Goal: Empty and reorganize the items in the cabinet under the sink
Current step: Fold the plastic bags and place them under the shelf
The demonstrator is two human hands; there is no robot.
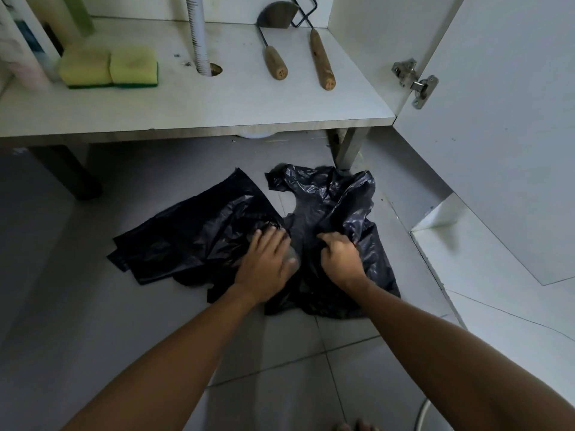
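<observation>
Black plastic bags [199, 234] lie spread and crumpled on the grey tiled floor in front of the open sink cabinet. My left hand [266, 262] presses flat on the middle of the plastic with straight fingers. My right hand [340, 259] grips a bunched fold of the crumpled bag [342, 194] on the right. On the cabinet floor [217, 104] lie two yellow-green sponges [109, 68] at the left and two wooden-handled tools [320, 59] at the right.
A white drain pipe [199, 35] goes down through a hole in the cabinet floor. Bottles [25, 48] stand at the far left. The white cabinet door [497, 119] hangs open on the right with its hinge [415, 82] showing. Cabinet legs [350, 149] stand behind the bags.
</observation>
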